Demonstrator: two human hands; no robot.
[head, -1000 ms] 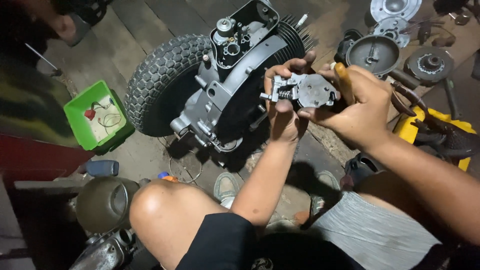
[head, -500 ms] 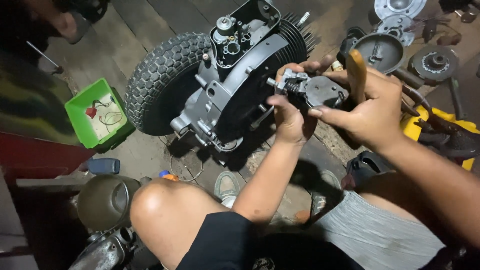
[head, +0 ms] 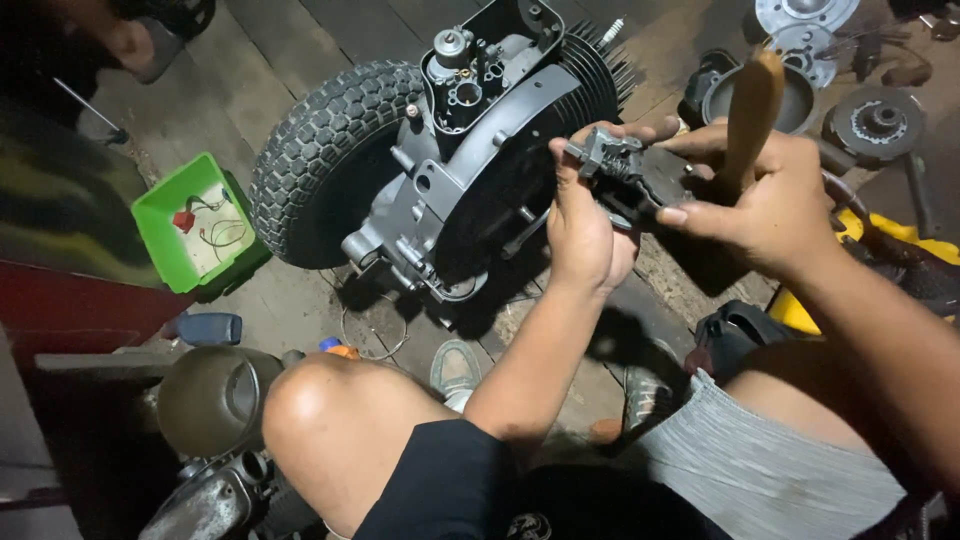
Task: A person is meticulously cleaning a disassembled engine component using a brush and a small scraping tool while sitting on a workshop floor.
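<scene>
**Small engine part held in both hands above scooter engine**

Left hand (head: 580, 235) and right hand (head: 760, 205) both clamped on dark metal part (head: 640, 180), raised just beside engine block (head: 480, 150) with knobby tyre (head: 320, 160). Wooden handle (head: 752, 115) pinned under right hand. Green tray (head: 160, 240) on floor, well apart.

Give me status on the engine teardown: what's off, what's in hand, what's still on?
Off: round metal discs and a dark bowl-shaped cover lie on the floor. In hand: both hands, left hand and right hand, grip a small metal assembly; the right also holds a wooden-handled tool. Still on: the tyre and finned cylinder on the engine case.
</scene>
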